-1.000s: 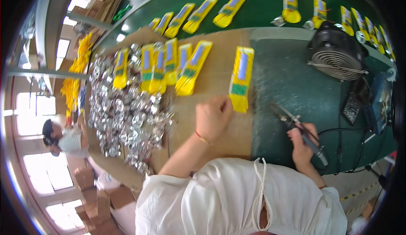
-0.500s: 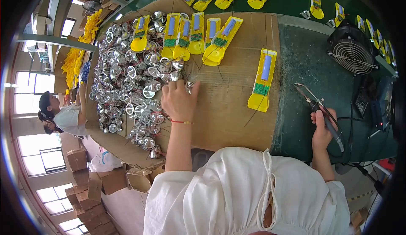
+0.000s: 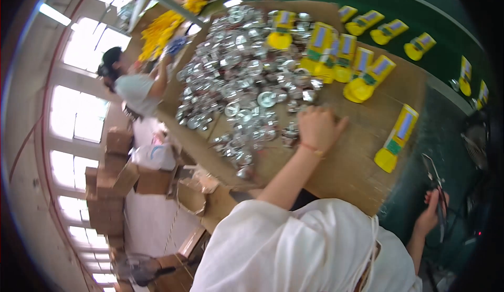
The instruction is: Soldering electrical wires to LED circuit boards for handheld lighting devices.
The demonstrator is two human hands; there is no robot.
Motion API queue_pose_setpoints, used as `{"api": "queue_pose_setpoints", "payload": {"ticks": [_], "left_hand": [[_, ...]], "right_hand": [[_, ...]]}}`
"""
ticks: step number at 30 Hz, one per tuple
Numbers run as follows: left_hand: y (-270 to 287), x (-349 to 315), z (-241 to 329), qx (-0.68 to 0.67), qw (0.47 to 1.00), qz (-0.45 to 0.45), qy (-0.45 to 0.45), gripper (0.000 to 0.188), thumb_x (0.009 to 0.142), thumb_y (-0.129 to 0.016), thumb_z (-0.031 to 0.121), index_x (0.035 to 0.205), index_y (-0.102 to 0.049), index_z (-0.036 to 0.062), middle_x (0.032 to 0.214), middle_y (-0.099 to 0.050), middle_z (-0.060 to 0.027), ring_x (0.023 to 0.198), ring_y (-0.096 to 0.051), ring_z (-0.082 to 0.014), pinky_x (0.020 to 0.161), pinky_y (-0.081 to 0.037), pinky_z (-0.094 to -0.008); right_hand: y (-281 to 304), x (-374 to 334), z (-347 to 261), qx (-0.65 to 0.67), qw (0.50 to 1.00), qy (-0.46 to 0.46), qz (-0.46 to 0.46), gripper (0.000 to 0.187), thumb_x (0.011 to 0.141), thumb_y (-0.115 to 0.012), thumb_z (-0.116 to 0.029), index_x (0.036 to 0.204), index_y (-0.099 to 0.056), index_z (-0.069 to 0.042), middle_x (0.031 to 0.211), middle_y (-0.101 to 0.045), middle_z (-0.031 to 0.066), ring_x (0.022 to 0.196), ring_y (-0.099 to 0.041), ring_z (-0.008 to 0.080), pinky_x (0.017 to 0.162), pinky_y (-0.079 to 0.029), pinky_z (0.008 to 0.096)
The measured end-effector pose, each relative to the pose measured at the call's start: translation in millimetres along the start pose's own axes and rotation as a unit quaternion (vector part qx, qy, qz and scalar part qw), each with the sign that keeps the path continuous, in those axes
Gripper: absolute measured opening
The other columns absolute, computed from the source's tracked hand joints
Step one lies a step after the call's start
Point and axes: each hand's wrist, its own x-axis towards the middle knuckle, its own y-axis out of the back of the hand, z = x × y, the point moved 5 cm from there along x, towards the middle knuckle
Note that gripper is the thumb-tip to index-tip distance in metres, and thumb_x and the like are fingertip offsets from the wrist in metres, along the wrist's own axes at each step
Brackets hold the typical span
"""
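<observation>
My left hand is over the cardboard at the right edge of a heap of shiny cup-shaped metal reflectors. Its thumb stands apart from the bent fingers, whose tips are hidden; I see nothing held. To the right, my right hand is closed round the dark handle of a soldering iron, its thin metal tip pointing up and away. Between my hands lies a yellow housing with a blue-violet cylindrical cell and a green circuit board. Several similar yellow housings lie beyond my left hand.
A cardboard tray wall borders the reflectors. More yellow housings line the green bench at the back. A fan stands at the right. Another person is at the far left, near yellow parts. Stacked cartons stand behind.
The head view has swung left and tilted, shifting the bench to the right and blurring it. My left hand stays beside the reflectors; my right hand still holds the soldering iron.
</observation>
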Motion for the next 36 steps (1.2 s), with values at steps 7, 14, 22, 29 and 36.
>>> {"api": "queue_pose_setpoints", "payload": {"ticks": [7,14,22,29,36], "left_hand": [[-8,-2,17,-0.019,0.994,-0.077,-0.077,0.015,0.075,-0.064,0.026,0.074,-0.065,0.011,0.075,-0.063,-0.0051,0.08,-0.059,-0.0227,0.072,-0.043,-0.0368],[-10,-21,20,-0.171,0.976,-0.102,-0.085,0.012,0.076,-0.063,0.022,0.08,-0.065,0.0112,0.075,-0.061,-0.0052,0.082,-0.057,-0.025,0.073,-0.043,-0.0368],[1,-25,33,-0.294,0.948,-0.071,-0.096,0.013,0.074,-0.065,0.019,0.081,-0.067,0.0078,0.072,-0.061,-0.009,0.072,-0.058,-0.0275,0.066,-0.046,-0.037],[-4,-32,52,-0.459,0.874,-0.158,-0.024,0.012,0.077,-0.065,0.017,0.08,-0.066,0.0047,0.069,-0.063,-0.013,0.059,-0.061,-0.026,0.056,-0.048,-0.0327],[-11,-33,63,-0.47,0.87,-0.148,-0.021,0.009,0.077,-0.067,0.009,0.079,-0.066,0.0,0.073,-0.058,-0.0087,0.062,-0.057,-0.0161,0.057,-0.046,-0.0263]], "right_hand": [[-7,8,7,0.031,0.999,-0.003,-0.043,0.019,0.091,-0.053,-0.019,0.098,-0.057,-0.002,0.077,-0.058,0.0023,0.069,-0.052,0.008,0.064,-0.04,0.0202],[-9,5,2,0.024,0.999,-0.001,-0.028,0.019,0.09,-0.054,-0.018,0.099,-0.057,-0.002,0.079,-0.059,0.0031,0.07,-0.053,0.008,0.064,-0.04,0.02],[-1,0,-5,0.046,0.999,0.004,-0.023,0.019,0.09,-0.054,-0.017,0.1,-0.057,-0.001,0.079,-0.059,0.0037,0.07,-0.053,0.0081,0.064,-0.04,0.0196],[-14,-18,-30,0.06,0.997,-0.029,-0.031,0.02,0.083,-0.058,-0.009,0.098,-0.054,0.003,0.078,-0.06,0.0089,0.067,-0.058,0.0128,0.061,-0.047,0.0225],[-39,-18,-65,0.043,0.986,0.083,-0.135,0.017,0.078,-0.062,-0.003,0.09,-0.053,0.004,0.08,-0.058,0.0118,0.067,-0.059,0.0149,0.062,-0.049,0.0245]]}}
